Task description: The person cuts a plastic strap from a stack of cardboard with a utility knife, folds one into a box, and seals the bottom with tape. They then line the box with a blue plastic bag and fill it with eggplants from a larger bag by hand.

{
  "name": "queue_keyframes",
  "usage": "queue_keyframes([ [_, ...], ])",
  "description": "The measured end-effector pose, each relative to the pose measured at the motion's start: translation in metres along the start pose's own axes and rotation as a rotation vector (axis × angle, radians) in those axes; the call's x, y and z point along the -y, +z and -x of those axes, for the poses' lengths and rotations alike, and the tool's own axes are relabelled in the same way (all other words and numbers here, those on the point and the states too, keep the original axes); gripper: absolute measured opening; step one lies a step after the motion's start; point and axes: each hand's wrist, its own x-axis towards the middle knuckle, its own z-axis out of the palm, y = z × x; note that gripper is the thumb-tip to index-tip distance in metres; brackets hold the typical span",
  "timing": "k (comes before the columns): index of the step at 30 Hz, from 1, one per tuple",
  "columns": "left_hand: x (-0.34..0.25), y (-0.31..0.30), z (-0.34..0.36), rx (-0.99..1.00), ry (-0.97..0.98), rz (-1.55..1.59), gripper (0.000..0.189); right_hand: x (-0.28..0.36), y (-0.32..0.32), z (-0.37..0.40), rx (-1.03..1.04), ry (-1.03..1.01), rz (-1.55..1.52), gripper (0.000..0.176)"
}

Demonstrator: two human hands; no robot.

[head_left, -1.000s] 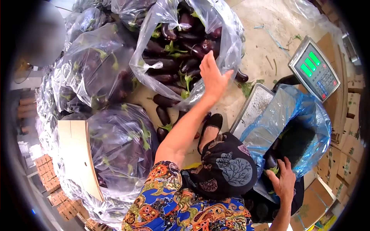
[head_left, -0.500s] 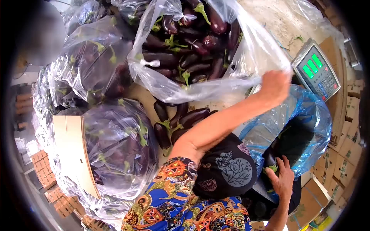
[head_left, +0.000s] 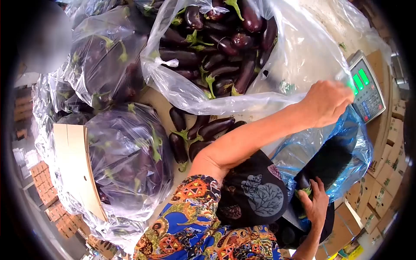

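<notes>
My left hand [head_left: 328, 104] is closed on the rim of a large clear plastic bag [head_left: 303, 47], pulling its mouth out to the right. Inside that bag lie many dark purple eggplants [head_left: 225, 45] with green stems. Lower right, my right hand [head_left: 315, 201] curls around the stem end of an eggplant [head_left: 303, 182], its green cap showing between thumb and fingers. This eggplant is at the mouth of a blue plastic bag [head_left: 353, 156], whose dark inside is mostly hidden. Several loose eggplants [head_left: 216, 126] lie on the surface under my left forearm.
A digital scale display [head_left: 366, 86] with green digits stands right of my left hand. Full clear bags of eggplants [head_left: 130, 151] fill the left side, a cardboard piece [head_left: 73, 164] against one. Stacked cartons [head_left: 381, 182] stand at right. A black tree-print cloth [head_left: 260, 190] lies before me.
My left hand has moved right, towards the scale, drawing the clear bag's rim wider; it now overlaps the scale's edge. My right hand stays at the eggplant. The view has shifted slightly.
</notes>
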Motion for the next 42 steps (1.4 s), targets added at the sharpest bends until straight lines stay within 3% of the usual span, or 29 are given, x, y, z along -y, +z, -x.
queue_keyframes([
  [3, 0.013, -0.018, 0.036, 0.327, -0.111, -0.255, 0.006, -0.001, -0.001, -0.001, 0.013, 0.018, -0.05, 0.068],
  [5, 0.059, -0.039, 0.075, 0.265, -0.15, -0.467, 0.009, -0.003, 0.003, 0.001, 0.004, 0.01, -0.06, 0.068],
  [7, 0.064, -0.09, 0.092, 0.039, -0.176, -0.578, 0.017, -0.004, 0.005, 0.003, 0.0, 0.01, -0.053, 0.069],
  [9, 0.09, -0.131, 0.128, 0.035, -0.311, -0.885, 0.029, -0.001, 0.005, 0.005, 0.0, 0.017, -0.038, 0.069],
  [11, 0.087, -0.155, 0.167, 0.337, -0.602, -1.007, 0.037, 0.001, 0.006, 0.006, 0.0, 0.01, -0.021, 0.07],
  [13, 0.058, -0.154, 0.188, 0.656, -0.801, -0.874, 0.04, 0.001, 0.005, 0.006, 0.003, 0.02, -0.017, 0.07],
  [15, 0.069, -0.14, 0.267, 0.564, -0.365, -0.972, 0.032, 0.004, 0.003, 0.004, 0.016, 0.039, -0.024, 0.071],
  [16, 0.054, -0.139, 0.262, 0.591, -0.32, -0.968, 0.033, 0.002, 0.005, 0.004, 0.008, 0.025, -0.049, 0.071],
  [19, 0.05, -0.134, 0.251, 0.564, -0.46, -0.918, 0.032, 0.003, 0.003, 0.003, 0.012, 0.035, -0.041, 0.071],
  [23, 0.057, -0.126, 0.232, 0.524, -0.575, -0.597, 0.033, 0.001, 0.005, 0.002, 0.008, 0.042, -0.026, 0.071],
  [28, 0.062, -0.108, 0.203, 0.334, -0.667, -0.423, 0.022, 0.0, 0.005, 0.002, 0.011, 0.048, -0.046, 0.072],
  [31, 0.074, -0.115, 0.194, 0.377, -0.605, -0.377, 0.022, -0.002, 0.006, 0.002, 0.011, 0.035, -0.027, 0.073],
  [32, 0.081, -0.116, 0.197, 0.449, -0.64, -0.49, 0.024, -0.001, 0.005, 0.001, 0.015, 0.04, -0.032, 0.073],
  [35, 0.087, -0.126, 0.184, 0.323, -0.372, -1.034, 0.031, 0.0, 0.004, 0.001, 0.023, 0.05, -0.044, 0.074],
  [37, 0.111, -0.137, 0.189, 0.397, -0.328, -1.231, 0.039, -0.003, 0.005, 0.001, 0.021, 0.045, -0.043, 0.074],
  [38, 0.121, -0.143, 0.192, 0.428, -0.37, -1.23, 0.042, -0.003, 0.005, 0.002, 0.021, 0.043, -0.038, 0.075],
  [39, 0.132, -0.15, 0.196, 0.411, -0.248, -1.261, 0.046, -0.002, 0.005, 0.002, 0.02, 0.039, -0.034, 0.075],
  [42, 0.144, -0.157, 0.193, 0.471, -0.331, -1.356, 0.054, -0.001, 0.004, 0.001, 0.022, 0.034, -0.048, 0.074],
])
